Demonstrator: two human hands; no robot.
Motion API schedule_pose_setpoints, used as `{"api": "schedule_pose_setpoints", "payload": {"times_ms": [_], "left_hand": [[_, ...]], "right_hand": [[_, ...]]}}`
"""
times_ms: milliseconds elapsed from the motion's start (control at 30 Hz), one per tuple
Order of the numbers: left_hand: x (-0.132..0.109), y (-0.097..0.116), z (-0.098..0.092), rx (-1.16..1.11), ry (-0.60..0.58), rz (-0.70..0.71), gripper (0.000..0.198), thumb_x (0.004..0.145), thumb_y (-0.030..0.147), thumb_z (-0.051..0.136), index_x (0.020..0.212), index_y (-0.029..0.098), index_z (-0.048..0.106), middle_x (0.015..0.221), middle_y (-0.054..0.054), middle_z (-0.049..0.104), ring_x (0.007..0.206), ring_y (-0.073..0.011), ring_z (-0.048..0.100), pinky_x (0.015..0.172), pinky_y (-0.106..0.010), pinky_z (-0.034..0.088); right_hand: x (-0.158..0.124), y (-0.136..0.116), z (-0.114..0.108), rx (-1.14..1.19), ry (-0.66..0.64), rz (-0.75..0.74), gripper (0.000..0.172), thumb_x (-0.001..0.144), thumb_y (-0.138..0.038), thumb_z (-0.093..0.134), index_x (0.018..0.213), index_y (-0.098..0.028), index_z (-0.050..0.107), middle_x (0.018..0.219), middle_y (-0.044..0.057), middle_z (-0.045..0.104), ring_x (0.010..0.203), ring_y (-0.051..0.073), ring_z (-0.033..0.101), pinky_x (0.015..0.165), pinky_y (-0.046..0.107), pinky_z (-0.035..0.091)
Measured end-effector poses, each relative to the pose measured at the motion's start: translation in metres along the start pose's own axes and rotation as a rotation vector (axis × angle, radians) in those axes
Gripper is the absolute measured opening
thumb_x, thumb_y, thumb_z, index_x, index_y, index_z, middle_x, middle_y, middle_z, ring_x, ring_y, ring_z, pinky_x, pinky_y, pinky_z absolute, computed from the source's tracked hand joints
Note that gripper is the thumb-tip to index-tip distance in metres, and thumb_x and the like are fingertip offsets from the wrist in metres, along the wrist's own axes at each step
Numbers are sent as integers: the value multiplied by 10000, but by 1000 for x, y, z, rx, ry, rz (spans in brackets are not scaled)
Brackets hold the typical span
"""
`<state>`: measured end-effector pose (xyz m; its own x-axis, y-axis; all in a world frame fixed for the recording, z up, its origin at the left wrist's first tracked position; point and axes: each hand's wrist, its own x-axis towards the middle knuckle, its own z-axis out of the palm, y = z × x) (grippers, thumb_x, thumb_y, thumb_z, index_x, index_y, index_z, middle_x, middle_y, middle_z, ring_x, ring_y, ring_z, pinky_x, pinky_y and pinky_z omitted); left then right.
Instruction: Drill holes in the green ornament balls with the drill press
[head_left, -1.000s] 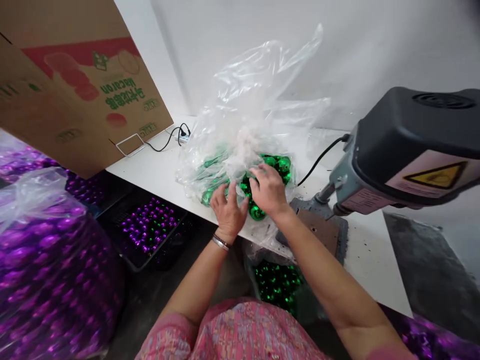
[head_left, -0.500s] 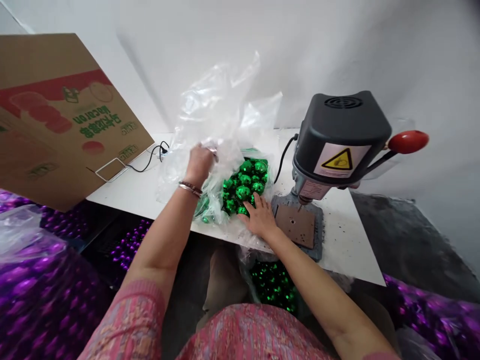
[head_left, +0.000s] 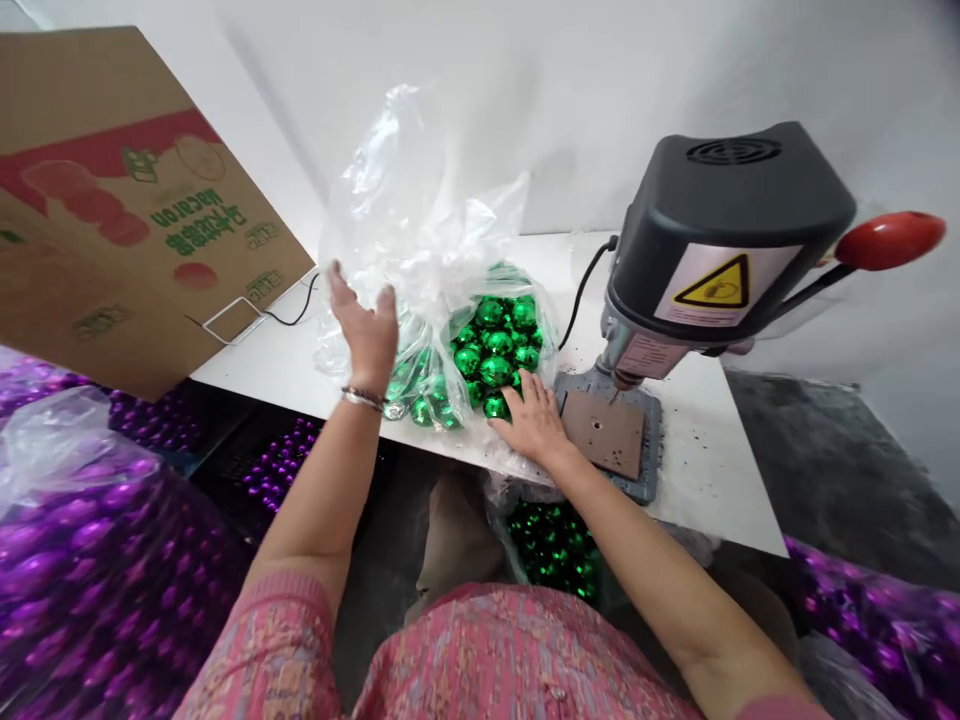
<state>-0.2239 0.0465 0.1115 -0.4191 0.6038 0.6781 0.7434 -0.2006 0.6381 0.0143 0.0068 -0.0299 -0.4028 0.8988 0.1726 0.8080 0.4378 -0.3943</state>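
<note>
A clear plastic bag stands on the white table with its upper part bunched and crumpled. Shiny green balls fill its right side, and a few more show through the plastic at the left. My left hand is raised at the bag's left side, fingers spread and holding nothing. Against the front right of the green balls rests my right hand, its fingers stretched out and touching them. Just right of that hand is a bench drill press with a brown plate on its base.
A cardboard box stands at the left, a wire frame by it. Bags of purple balls lie below the table on the left and on the right. More green balls sit in a bag beneath the table edge.
My left hand has let go of the plastic, opened and moved left. The bag's top has shifted left. My right hand stays at the green balls. The camera view has shifted slightly.
</note>
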Motion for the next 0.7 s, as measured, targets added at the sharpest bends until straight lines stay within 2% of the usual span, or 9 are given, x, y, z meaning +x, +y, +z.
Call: {"api": "schedule_pose_setpoints", "payload": {"times_ms": [100, 200, 267, 367, 467, 533, 567, 633, 700], "left_hand": [[-42, -5, 6, 223, -150, 3, 734, 787, 428, 723, 1403, 148, 439, 1435, -209, 503, 1411, -344, 409, 1176, -510, 313], [-64, -9, 22, 366, -420, -162, 935, 680, 357, 821, 1462, 83, 388, 1349, -269, 573, 1316, -408, 520, 1091, -531, 407], [-71, -11, 30, 378, -561, -275, 894, 711, 242, 769, 1493, 71, 370, 1219, -254, 665, 1190, -410, 624, 1013, -524, 470], [-78, -10, 33, 263, -541, -291, 575, 806, 128, 574, 1378, 87, 546, 1150, -207, 720, 1133, -357, 669, 1013, -487, 487], [-91, -6, 29, 83, -452, -174, 465, 828, 102, 485, 1260, 141, 653, 1199, -139, 722, 1123, -275, 674, 1023, -417, 506], [-104, -3, 26, 12, -470, -66, 443, 830, 105, 479, 1223, 170, 674, 1138, -104, 742, 1046, -239, 689, 981, -391, 535], [-111, -1, 24, 0, -489, -10, 430, 835, 108, 479, 1210, 173, 679, 1104, -100, 746, 1012, -230, 691, 961, -386, 545], [-125, 3, 18, 21, -500, 81, 427, 851, 111, 475, 1233, 160, 661, 1059, -113, 739, 971, -226, 684, 930, -390, 555], [-138, 6, 9, 114, -442, 121, 464, 865, 137, 504, 1316, 155, 611, 1089, -139, 709, 1013, -250, 664, 949, -439, 543]], "right_hand": [[-1, 2, 2, 27, 63, -23, 560, 837, -493, 641, 1277, -149, 614, 1545, 224, 374, 1421, 412, 375, 1118, 599, 367], [3, 2, -1, 70, 162, -31, 497, 891, -532, 544, 1159, -129, 658, 1423, 228, 503, 1364, 373, 451, 1085, 556, 425], [14, 0, -7, 105, 237, -42, 520, 923, -553, 468, 1158, -126, 650, 1338, 219, 562, 1321, 338, 495, 1075, 515, 448], [50, -9, -24, 153, 324, -68, 626, 910, -591, 469, 1354, -155, 534, 1382, 200, 531, 1323, 320, 501, 1062, 481, 468], [102, -31, -43, 189, 352, -28, 920, 826, -632, 586, 1550, -177, 247, 1493, 236, 408, 1310, 353, 519, 989, 486, 505], [135, -53, -54, 193, 263, 55, 1160, 708, -621, 723, 1581, -173, 105, 1524, 279, 342, 1268, 386, 547, 962, 496, 505], [148, -64, -59, 166, 206, 80, 1181, 702, -593, 740, 1581, -164, 79, 1504, 299, 357, 1237, 393, 568, 946, 497, 505], [170, -85, -69, 118, 99, 62, 936, 810, -445, 665, 1558, -170, 174, 1322, 257, 553, 1114, 352, 638, 907, 466, 513], [185, -101, -81, 92, 63, 34, 575, 882, -294, 537, 1431, -184, 406, 1136, 186, 655, 1050, 312, 660, 907, 434, 510]]}}
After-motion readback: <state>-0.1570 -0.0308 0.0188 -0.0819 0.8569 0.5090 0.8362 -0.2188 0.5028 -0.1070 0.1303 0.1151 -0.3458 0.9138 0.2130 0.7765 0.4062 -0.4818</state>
